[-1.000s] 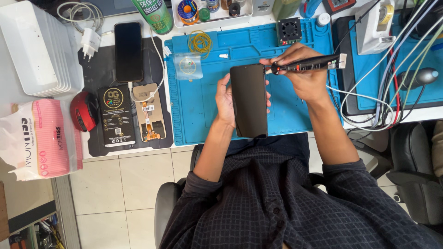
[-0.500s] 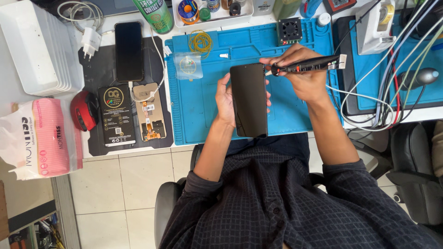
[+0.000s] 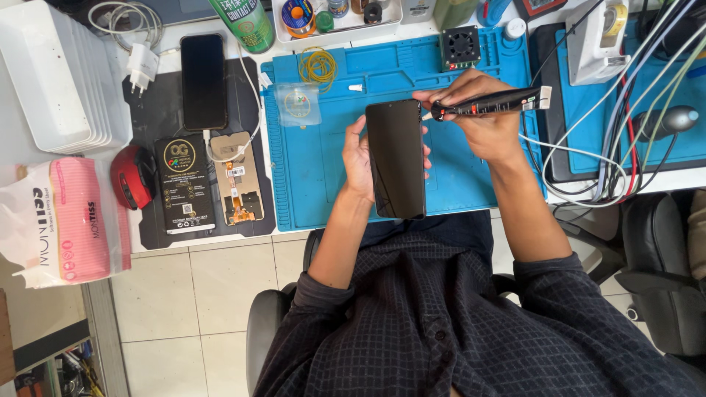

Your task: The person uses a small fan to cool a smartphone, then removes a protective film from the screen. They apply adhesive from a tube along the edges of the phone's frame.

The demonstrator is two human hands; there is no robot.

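My left hand (image 3: 358, 156) holds a black smartphone (image 3: 396, 158) upright over the blue work mat (image 3: 316, 176), its dark screen facing me. My right hand (image 3: 478, 121) grips a black pen-shaped power tool (image 3: 489, 102) with a red band. The tool's tip touches the phone's upper right edge. A cable runs from the tool's rear end toward the right.
A black mat (image 3: 147, 110) on the left carries a second phone (image 3: 204, 81), an opened phone (image 3: 237, 178) and a black box (image 3: 183, 184). Nearby lie a red mouse (image 3: 133, 176), a pink tissue pack (image 3: 62, 220), white trays (image 3: 55, 81), a small fan (image 3: 460, 48) and tangled cables (image 3: 610, 147).
My hands, the phone and the tool have barely shifted; the tool tip stays at the phone's upper right edge.
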